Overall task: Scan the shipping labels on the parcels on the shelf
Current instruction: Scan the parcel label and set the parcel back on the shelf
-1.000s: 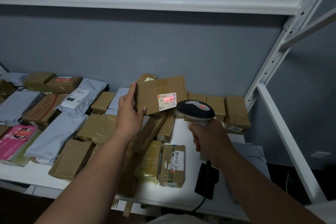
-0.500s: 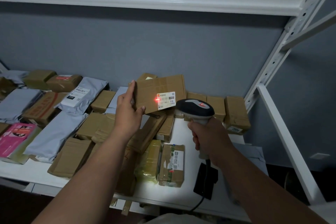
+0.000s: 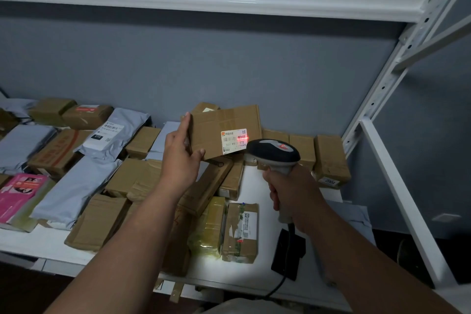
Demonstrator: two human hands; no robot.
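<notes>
Cardboard parcel pinched by left-hand fingers.

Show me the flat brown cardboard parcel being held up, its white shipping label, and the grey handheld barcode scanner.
flat brown cardboard parcel [image 3: 216, 125], head view, bare cardboard left of the label.
white shipping label [image 3: 233, 141], head view, barcode area near the red scan line.
grey handheld barcode scanner [image 3: 272, 151], head view, top of its dark head.

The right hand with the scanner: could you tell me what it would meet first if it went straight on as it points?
Probably the white label on the cardboard box; depth unclear.
</notes>
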